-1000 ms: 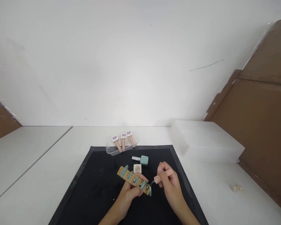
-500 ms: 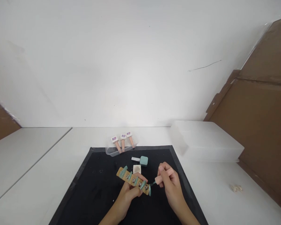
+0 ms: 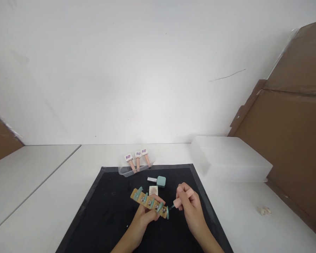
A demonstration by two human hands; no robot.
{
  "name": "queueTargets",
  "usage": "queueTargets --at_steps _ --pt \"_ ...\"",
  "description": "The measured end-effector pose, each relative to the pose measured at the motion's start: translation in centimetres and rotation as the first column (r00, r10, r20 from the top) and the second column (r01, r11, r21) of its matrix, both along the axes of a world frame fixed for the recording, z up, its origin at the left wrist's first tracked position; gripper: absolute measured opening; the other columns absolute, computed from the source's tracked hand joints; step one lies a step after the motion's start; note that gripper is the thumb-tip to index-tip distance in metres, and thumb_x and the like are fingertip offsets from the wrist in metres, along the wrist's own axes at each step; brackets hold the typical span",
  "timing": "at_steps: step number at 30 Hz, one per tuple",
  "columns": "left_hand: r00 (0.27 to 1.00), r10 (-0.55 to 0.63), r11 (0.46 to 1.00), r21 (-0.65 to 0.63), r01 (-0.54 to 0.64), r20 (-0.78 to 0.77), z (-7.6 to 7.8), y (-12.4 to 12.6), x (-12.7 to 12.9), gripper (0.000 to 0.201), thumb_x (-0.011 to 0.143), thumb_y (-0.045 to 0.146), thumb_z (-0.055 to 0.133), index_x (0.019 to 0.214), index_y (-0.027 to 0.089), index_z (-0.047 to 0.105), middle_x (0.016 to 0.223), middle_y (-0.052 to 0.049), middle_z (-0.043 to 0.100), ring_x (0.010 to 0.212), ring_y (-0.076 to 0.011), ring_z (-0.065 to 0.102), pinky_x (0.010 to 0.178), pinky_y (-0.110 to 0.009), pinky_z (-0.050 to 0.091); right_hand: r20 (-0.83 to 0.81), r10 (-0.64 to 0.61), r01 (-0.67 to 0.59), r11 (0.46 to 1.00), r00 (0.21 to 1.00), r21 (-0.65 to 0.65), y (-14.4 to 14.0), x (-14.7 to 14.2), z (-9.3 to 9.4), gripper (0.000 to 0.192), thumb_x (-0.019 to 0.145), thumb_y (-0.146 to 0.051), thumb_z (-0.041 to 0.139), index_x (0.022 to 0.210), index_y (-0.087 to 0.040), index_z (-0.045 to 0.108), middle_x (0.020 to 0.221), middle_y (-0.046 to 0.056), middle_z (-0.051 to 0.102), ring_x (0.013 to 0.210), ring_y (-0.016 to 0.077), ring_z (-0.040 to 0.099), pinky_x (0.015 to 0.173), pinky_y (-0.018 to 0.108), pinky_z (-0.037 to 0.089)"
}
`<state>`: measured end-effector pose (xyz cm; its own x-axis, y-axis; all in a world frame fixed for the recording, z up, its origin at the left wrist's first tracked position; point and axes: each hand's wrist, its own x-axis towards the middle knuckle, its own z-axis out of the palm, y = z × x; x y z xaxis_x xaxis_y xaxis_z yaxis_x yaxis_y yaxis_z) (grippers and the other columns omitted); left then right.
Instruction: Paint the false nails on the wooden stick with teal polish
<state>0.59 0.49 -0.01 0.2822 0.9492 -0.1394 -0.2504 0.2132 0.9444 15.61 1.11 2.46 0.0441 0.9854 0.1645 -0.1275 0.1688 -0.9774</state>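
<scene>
Over the middle of the black mat [image 3: 107,211], the left hand [image 3: 143,218] grips a tan strip [image 3: 147,203] bearing green nail tips [image 3: 138,193]. Over the mat's right half, the right hand [image 3: 191,207] pinches a pink-handled brush [image 3: 177,202], its bristles by the end nail; whether they touch is unclear. On the mat lie a green bottle [image 3: 161,181] and a white square bottle [image 3: 153,190]; across its far edge sits a clear tray [image 3: 126,174] holding three pink-capped bottles [image 3: 138,154]. Right of the mat stands a white box [image 3: 234,158].
</scene>
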Motion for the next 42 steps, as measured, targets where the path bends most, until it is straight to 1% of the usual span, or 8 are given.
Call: queueTargets --at_steps 4,10,14,20,28,31,36,42 --pt "1.000 0.012 1.000 -0.005 -0.012 0.000 -0.03 -0.03 0.07 0.023 0.054 0.012 0.051 0.075 0.016 0.060 0.053 0.005 0.044 0.053 -0.0088 0.034 0.054 -0.024 0.025 0.008 -0.009 0.009 1.000 1.000 0.000 -0.04 0.03 0.15 0.046 0.083 -0.042 0.048 0.045 -0.017 0.038 0.055 -0.003 0.039 0.046 0.0085 0.033 0.045 0.023 0.025" --pt "1.000 0.007 1.000 0.007 -0.007 0.004 -0.27 0.02 0.14 0.024 0.054 0.013 0.051 0.076 0.016 0.060 0.050 0.006 0.043 0.051 -0.0086 0.033 0.054 -0.024 0.024 0.001 0.007 -0.007 0.999 1.000 -0.032 -0.06 0.19 0.19 0.041 0.082 -0.043 0.049 0.051 -0.017 0.042 0.055 -0.004 0.039 0.045 0.0082 0.033 0.045 0.023 0.025" --pt "1.000 0.019 1.000 0.002 -0.019 0.011 -0.17 0.14 0.21 0.026 0.052 0.011 0.049 0.075 0.016 0.060 0.050 0.006 0.042 0.051 -0.0085 0.033 0.054 -0.024 0.024 0.005 0.002 -0.002 1.000 1.000 -0.021 -0.06 0.22 0.29 0.045 0.081 -0.044 0.049 0.047 -0.017 0.037 0.056 -0.004 0.039 0.046 0.0080 0.033 0.045 0.023 0.025" --pt "1.000 0.022 1.000 -0.004 -0.022 -0.014 0.03 0.14 0.24 0.023 0.054 0.013 0.053 0.076 0.016 0.060 0.053 0.005 0.044 0.052 -0.0089 0.034 0.054 -0.024 0.025 0.014 0.021 -0.021 1.000 1.000 -0.020 -0.09 0.29 0.52 0.043 0.083 -0.043 0.047 0.049 -0.017 0.039 0.055 -0.004 0.038 0.045 0.0082 0.033 0.044 0.023 0.025" --pt "1.000 0.022 1.000 -0.004 -0.022 -0.007 0.21 0.05 0.26 0.026 0.054 0.011 0.050 0.077 0.015 0.060 0.050 0.006 0.042 0.052 -0.0090 0.033 0.054 -0.025 0.024 0.003 0.021 -0.021 1.000 1.000 -0.017 0.02 0.19 0.33 0.045 0.082 -0.045 0.048 0.048 -0.018 0.035 0.056 -0.004 0.037 0.045 0.0082 0.032 0.044 0.023 0.025" --pt "1.000 0.020 1.000 0.001 -0.020 -0.006 0.12 0.14 0.26 0.026 0.054 0.011 0.049 0.077 0.015 0.060 0.049 0.006 0.040 0.051 -0.0088 0.032 0.054 -0.025 0.024 0.012 0.023 -0.023 1.000 1.000 -0.012 0.04 0.26 0.19 0.045 0.083 -0.043 0.047 0.048 -0.018 0.035 0.056 -0.004 0.037 0.046 0.0086 0.033 0.045 0.023 0.025" --pt "1.000 0.019 1.000 0.003 -0.019 -0.017 -0.20 0.21 0.19 0.024 0.053 0.012 0.052 0.076 0.015 0.060 0.053 0.005 0.044 0.053 -0.0092 0.033 0.054 -0.025 0.024 0.041 0.021 -0.021 1.000 0.999 -0.011 0.00 0.31 0.24 0.047 0.083 -0.044 0.047 0.045 -0.018 0.036 0.057 -0.003 0.037 0.047 0.0089 0.034 0.045 0.023 0.026" --pt "1.000 0.017 1.000 -0.006 -0.017 -0.018 -0.33 0.25 0.17 0.023 0.054 0.015 0.054 0.076 0.015 0.060 0.053 0.005 0.044 0.052 -0.0091 0.033 0.054 -0.025 0.024 0.043 0.010 -0.010 1.000 0.999 -0.009 0.11 0.24 0.36 0.047 0.082 -0.044 0.047 0.045 -0.018 0.036 0.057 -0.003 0.038 0.046 0.0088 0.033 0.044 0.023 0.026"
